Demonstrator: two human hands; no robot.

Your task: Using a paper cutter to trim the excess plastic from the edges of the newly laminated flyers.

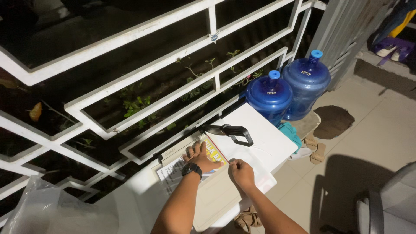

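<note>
White sheet — long axis toward jugs — left hand flat, right hand fingers pinching its edge.

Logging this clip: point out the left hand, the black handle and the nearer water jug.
left hand (202, 158): head view, on the back of the hand.
black handle (236, 131): head view, on its grip bar.
nearer water jug (269, 98): head view, on its blue shoulder.

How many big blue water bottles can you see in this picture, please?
2. One blue water bottle stands by the white railing, just beyond the white table; the other blue water bottle stands right behind it, nearer the corner. More could be hidden under the table.
</note>
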